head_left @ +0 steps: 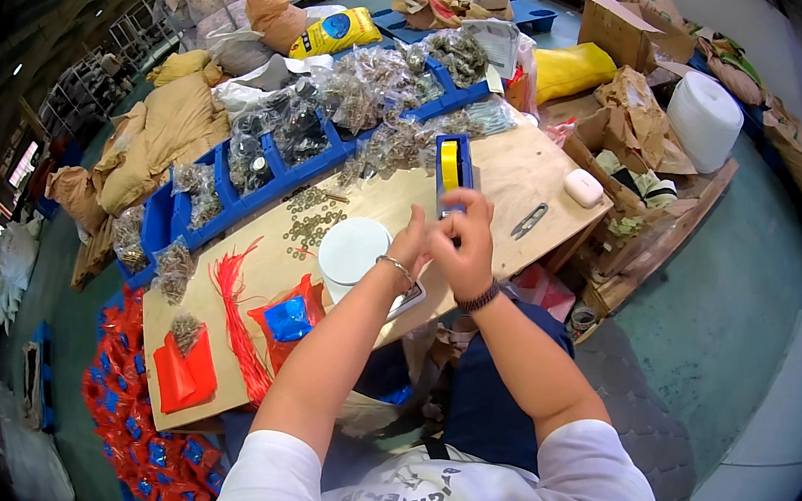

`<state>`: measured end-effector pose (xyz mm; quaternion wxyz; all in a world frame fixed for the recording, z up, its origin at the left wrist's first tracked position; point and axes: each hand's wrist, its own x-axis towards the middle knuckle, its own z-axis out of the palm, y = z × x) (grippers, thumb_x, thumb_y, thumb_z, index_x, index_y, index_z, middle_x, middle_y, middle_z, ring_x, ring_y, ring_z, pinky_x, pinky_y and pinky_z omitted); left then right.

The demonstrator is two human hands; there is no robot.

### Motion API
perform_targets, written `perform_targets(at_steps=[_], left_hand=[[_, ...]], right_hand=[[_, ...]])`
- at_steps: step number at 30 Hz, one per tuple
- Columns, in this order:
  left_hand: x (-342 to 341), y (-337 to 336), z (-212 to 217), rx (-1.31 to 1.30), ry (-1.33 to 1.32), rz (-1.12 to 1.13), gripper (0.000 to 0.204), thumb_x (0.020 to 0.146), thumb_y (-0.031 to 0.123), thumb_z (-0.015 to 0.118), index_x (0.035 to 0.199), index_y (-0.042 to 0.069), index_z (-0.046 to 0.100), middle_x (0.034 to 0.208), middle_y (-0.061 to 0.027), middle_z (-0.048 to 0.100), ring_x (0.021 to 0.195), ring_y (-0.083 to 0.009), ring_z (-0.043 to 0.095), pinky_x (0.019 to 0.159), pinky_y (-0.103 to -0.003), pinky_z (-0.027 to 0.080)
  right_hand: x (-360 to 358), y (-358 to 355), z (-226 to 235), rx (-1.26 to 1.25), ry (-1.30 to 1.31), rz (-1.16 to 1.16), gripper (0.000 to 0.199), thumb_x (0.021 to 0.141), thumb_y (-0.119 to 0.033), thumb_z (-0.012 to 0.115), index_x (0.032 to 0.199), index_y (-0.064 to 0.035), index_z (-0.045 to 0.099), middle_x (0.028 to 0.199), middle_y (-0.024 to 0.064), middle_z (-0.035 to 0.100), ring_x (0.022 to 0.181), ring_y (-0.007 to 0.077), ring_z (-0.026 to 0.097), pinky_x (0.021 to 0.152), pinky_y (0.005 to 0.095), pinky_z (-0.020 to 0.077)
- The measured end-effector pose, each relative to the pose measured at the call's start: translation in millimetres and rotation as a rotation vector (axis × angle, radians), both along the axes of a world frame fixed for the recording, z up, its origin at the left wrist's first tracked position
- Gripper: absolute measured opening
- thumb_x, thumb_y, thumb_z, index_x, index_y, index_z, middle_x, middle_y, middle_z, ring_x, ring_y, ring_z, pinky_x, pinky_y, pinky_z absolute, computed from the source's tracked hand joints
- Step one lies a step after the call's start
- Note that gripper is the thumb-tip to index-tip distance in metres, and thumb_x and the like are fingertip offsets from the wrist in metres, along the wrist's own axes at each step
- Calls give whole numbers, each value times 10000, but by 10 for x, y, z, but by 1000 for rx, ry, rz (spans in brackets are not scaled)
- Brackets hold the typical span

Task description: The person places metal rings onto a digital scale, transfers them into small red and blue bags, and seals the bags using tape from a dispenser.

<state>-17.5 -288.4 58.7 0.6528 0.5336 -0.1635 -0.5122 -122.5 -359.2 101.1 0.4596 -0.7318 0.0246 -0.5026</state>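
Observation:
My left hand [409,244] and my right hand [462,248] meet above the table, just right of a white scale with a round pan [353,251]. The fingers of my right hand are curled into a pinch. My left fingers are pressed together, partly turned from view. Whatever lies between them, if anything, is too small or hidden to make out. Directly beyond my hands stands a blue tape dispenser with a yellow roll [450,164]. Small metal rings [309,221] lie scattered left of the scale's far side. A red bag with a blue packet [288,319] rests beside my left forearm.
Blue divided bins [279,183] full of bagged hardware line the far edge. Red ties [237,321] and a red pouch [184,372] lie at the left. Thread snips [529,220] and a white case [584,188] are at the right. Red-and-blue packets [135,418] are heaped below the table.

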Motion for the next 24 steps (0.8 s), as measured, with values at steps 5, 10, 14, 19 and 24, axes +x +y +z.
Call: perform_targets(at_steps=[5,10,14,19,24], left_hand=[[269,-103,-242,9,171,24,561,909,525,283,1041,37,528,863,-87,605,774,-157,585,652,-282,489],[327,-244,-232,132,106,71,395,912,387,408,887,26,567,737,-66,597,598,-122,561,496,-231,459],[468,-105,-298,-78,-677,-411,167,887,223,435,919,66,481,835,-46,507,734,-144,486,642,-271,434],[81,-111,-173,-692,-93,-321,140,831,188,486,870,58,523,773,-45,496,738,-158,479,656,-276,431],[-161,-66,34,-482,-40,-12,208,840,214,450,788,31,535,688,-61,504,668,-190,513,590,-288,444]], right_hand=[[-288,41,121,-269,-112,199,180,646,-199,594,576,-44,535,933,67,550,1001,282,407,878,403,304],[-306,22,139,-286,-102,257,230,652,-233,590,523,-54,526,886,17,563,1001,282,415,887,410,284],[-276,110,172,-349,-61,273,252,664,-242,591,509,-56,523,842,19,561,975,271,427,884,395,295],[-214,198,115,-377,74,216,222,650,-212,613,518,-55,531,831,18,570,961,256,455,865,394,309],[-142,220,62,-271,145,222,199,651,-204,619,546,-49,550,829,15,579,982,253,461,871,389,312]])
